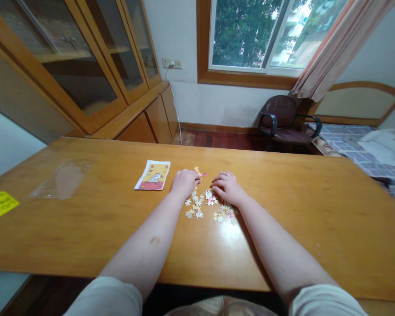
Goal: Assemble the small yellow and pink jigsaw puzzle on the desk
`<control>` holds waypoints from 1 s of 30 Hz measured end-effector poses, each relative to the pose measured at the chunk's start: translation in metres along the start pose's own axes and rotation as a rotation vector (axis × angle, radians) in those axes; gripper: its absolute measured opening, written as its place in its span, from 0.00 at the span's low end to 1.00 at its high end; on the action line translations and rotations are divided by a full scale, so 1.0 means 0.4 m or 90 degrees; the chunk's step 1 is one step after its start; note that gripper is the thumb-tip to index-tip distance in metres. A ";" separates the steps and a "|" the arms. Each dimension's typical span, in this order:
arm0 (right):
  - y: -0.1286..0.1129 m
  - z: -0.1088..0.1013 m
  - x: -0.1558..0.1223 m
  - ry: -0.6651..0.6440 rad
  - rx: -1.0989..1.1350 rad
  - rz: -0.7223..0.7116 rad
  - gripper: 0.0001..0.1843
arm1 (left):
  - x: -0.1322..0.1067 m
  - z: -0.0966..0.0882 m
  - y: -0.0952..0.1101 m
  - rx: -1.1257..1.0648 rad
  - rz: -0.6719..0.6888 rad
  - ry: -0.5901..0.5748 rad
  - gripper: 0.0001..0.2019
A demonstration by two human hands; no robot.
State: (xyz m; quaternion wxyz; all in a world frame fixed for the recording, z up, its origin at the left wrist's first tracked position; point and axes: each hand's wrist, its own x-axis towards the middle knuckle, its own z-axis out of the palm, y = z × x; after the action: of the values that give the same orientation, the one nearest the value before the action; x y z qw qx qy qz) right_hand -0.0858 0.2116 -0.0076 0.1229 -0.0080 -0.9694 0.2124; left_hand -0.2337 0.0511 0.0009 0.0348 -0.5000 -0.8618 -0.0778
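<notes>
Several small jigsaw puzzle pieces [198,199] lie loose on the wooden table [118,237], in cream, yellow and pink. My left hand [185,182] rests at the left side of the scatter, its fingers curled together among the far pieces. What its fingertips hold, if anything, is too small to make out. Over on the right, my right hand [228,188] hovers low or rests above more pieces, thumb apart from the bent fingers, and some pieces are partly hidden beneath it. Left of my left hand lies a picture card [153,175] with a white animal on yellow and red.
A clear plastic bag [64,180] lies on the table's left part, near a yellow label [0,206] at the edge. Beyond the table stand a glass-door cabinet [131,103], an armchair [281,116] and a bed [365,149]. A white cord [174,96] hangs from the wall socket.
</notes>
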 end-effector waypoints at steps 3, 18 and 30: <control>0.002 0.004 0.000 -0.022 0.008 -0.028 0.11 | -0.002 0.000 0.002 0.021 0.002 0.005 0.09; 0.019 0.027 0.006 0.054 -0.031 0.073 0.13 | -0.005 -0.008 0.019 0.033 -0.016 -0.027 0.13; 0.020 0.013 0.002 0.100 -0.021 0.108 0.09 | -0.020 0.021 0.051 -0.024 0.127 -0.019 0.17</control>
State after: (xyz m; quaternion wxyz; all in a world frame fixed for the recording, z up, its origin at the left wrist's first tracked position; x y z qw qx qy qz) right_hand -0.0882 0.2167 -0.0151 0.1798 -0.1087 -0.9559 0.2051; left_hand -0.2121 0.0557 -0.0066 0.0196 -0.5848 -0.8067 -0.0827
